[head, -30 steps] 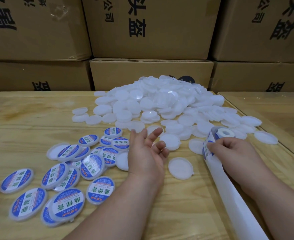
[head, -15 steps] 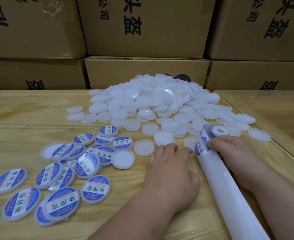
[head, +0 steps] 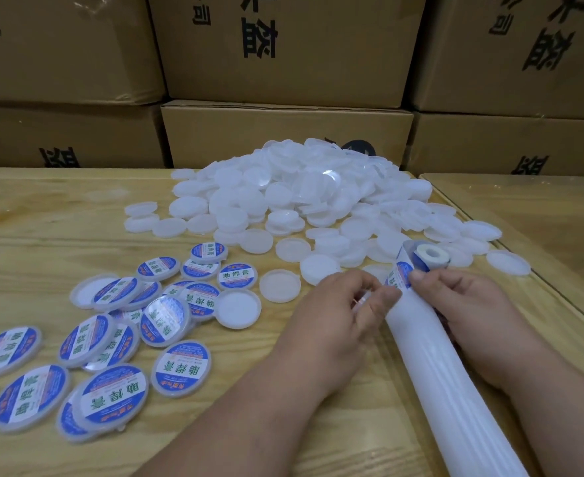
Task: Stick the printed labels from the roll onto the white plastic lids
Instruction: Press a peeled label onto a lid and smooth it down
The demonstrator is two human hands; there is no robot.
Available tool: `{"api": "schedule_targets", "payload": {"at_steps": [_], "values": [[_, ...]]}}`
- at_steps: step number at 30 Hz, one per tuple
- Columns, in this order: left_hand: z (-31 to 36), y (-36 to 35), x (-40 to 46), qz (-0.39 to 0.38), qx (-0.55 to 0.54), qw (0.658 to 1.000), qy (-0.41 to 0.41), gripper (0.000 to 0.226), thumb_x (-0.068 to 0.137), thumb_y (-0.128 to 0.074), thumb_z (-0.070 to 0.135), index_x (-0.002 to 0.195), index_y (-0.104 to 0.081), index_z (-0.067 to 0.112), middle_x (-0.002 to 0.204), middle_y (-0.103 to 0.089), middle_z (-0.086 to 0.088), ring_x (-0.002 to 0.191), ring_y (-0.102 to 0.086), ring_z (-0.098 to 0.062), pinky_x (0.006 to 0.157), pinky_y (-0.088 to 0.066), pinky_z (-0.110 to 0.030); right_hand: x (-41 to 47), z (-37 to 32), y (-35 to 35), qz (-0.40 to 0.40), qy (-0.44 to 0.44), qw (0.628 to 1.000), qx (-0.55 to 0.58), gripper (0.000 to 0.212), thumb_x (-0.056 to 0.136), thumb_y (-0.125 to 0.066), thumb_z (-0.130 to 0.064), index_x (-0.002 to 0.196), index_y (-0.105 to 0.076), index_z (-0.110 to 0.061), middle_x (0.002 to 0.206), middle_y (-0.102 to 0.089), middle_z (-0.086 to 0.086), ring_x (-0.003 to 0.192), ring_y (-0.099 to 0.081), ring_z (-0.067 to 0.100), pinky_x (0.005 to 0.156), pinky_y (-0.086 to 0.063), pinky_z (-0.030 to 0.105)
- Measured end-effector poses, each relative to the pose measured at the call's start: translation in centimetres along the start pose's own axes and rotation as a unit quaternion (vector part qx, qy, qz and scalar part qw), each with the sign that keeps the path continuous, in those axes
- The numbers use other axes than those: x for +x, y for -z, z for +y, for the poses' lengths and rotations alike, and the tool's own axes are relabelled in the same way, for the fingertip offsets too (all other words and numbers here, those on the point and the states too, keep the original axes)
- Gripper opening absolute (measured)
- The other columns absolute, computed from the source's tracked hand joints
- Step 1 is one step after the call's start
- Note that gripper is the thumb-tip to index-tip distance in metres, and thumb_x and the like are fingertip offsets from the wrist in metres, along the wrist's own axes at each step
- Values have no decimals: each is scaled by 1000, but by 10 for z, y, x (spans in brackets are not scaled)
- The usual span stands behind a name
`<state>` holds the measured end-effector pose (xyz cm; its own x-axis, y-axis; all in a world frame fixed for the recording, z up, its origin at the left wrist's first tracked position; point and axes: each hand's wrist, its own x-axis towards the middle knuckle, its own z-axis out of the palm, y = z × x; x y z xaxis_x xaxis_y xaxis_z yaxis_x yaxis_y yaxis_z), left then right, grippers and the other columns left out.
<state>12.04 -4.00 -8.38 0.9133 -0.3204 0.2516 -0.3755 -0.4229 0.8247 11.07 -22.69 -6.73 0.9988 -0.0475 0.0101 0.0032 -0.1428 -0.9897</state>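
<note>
A big heap of plain white lids [head: 283, 191] lies at the back middle of the wooden table [head: 43, 215]. Several labelled lids [head: 180, 368] with blue and white stickers are scattered front left. My left hand [head: 335, 321] grips a white lid [head: 362, 299], of which only the edge shows between the curled fingers. The label roll [head: 430, 257] lies just right of that hand, and its white backing strip [head: 455, 390] runs toward me. My right hand [head: 462, 304] pinches a blue printed label [head: 398, 279] at the strip's bend, thumb on top.
Stacked brown cardboard boxes [head: 283, 132] wall off the back of the table. A second wooden surface [head: 531, 215] adjoins on the right across a seam. Loose plain lids [head: 279, 285] lie between the heap and my hands.
My left hand swung right from the labelled lids, came down on the loose lid near the strip and now holds it beside the label. My right hand stayed on the roll.
</note>
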Motion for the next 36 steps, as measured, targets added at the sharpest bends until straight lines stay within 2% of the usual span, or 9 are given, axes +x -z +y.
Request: {"api": "schedule_targets", "payload": {"at_steps": [3, 5, 9, 12, 17, 24, 28, 32, 36], "values": [[1, 1, -1, 23, -19, 999, 39, 27, 79, -68, 61, 92, -52, 44, 97, -57, 20, 85, -52, 5, 66, -37, -10, 2, 0, -4, -37, 9, 998, -48, 36, 86, -68, -47, 77, -77, -14, 66, -70, 9, 53, -60, 12, 49, -46, 23], [0, 0, 0, 42, 8, 998, 38, 26, 83, -72, 44, 90, -48, 41, 93, -57, 20, 84, -52, 3, 64, -37, -12, 4, 4, -6, -37, 18, 997, -72, 31, 90, -68, -44, 78, -78, -17, 68, -70, 13, 59, -60, 15, 57, -46, 29], [0, 0, 2, 61, -10, 997, 47, 27, 81, -75, 40, 90, -51, 35, 100, -64, 20, 91, -58, 2, 73, -44, -14, 3, 1, -9, -43, 29, 998, -47, 36, 78, -71, -48, 78, -76, -13, 73, -66, 21, 66, -57, 23, 60, -46, 32], [2, -1, 2, 59, -26, 997, 45, 23, 82, -77, 39, 91, -55, 36, 96, -67, 24, 90, -59, 7, 71, -43, -9, 1, -1, -10, -72, 35, 996, -45, 22, 87, -71, -30, 78, -75, -10, 78, -68, 25, 71, -59, 24, 67, -47, 36], [4, -1, 1, 47, -39, 997, 44, 20, 85, -76, 38, 96, -59, 40, 94, -65, 34, 88, -60, 10, 69, -42, -6, -1, -1, -8, -108, 40, 993, -34, 4, 89, -70, -6, 87, -71, -9, 76, -70, 1, 66, -62, 5, 59, -49, 15], [3, -1, 2, 66, -35, 997, 24, 18, 91, -65, 23, 97, -62, 39, 89, -67, 22, 85, -59, 8, 68, -39, -3, 1, 3, -6, -106, 51, 992, -36, 25, 93, -62, 6, 90, -70, -17, 76, -64, 6, 70, -57, 14, 64, -47, 25], [1, 1, 4, 102, -100, 989, 47, 27, 90, -58, 16, 97, -63, 41, 81, -67, 11, 57, -52, -2, 53, -40, -14, 4, 4, -5, -76, 38, 996, -18, 31, 74, -55, -9, 101, -63, -21, 76, -51, 13, 66, -40, 27, 59, -33, 32], [2, 2, 5, 167, -180, 965, 88, 29, 89, -56, 9, 89, -67, 35, 64, -63, 19, 48, -45, -4, 43, -38, -17, 5, 4, -5, -45, 42, 998, -17, 38, 69, -50, -12, 102, -61, -27, 73, -47, 13, 62, -36, 29, 58, -31, 38], [4, 5, 6, 202, -236, 944, 114, 26, 78, -51, 16, 89, -70, 31, 60, -59, 11, 50, -43, -13, 39, -34, -18, 2, 7, -8, -7, 81, 995, -63, 30, 72, -52, -12, 97, -61, -26, 63, -44, 4, 52, -37, 17, 46, -33, 26]]}}
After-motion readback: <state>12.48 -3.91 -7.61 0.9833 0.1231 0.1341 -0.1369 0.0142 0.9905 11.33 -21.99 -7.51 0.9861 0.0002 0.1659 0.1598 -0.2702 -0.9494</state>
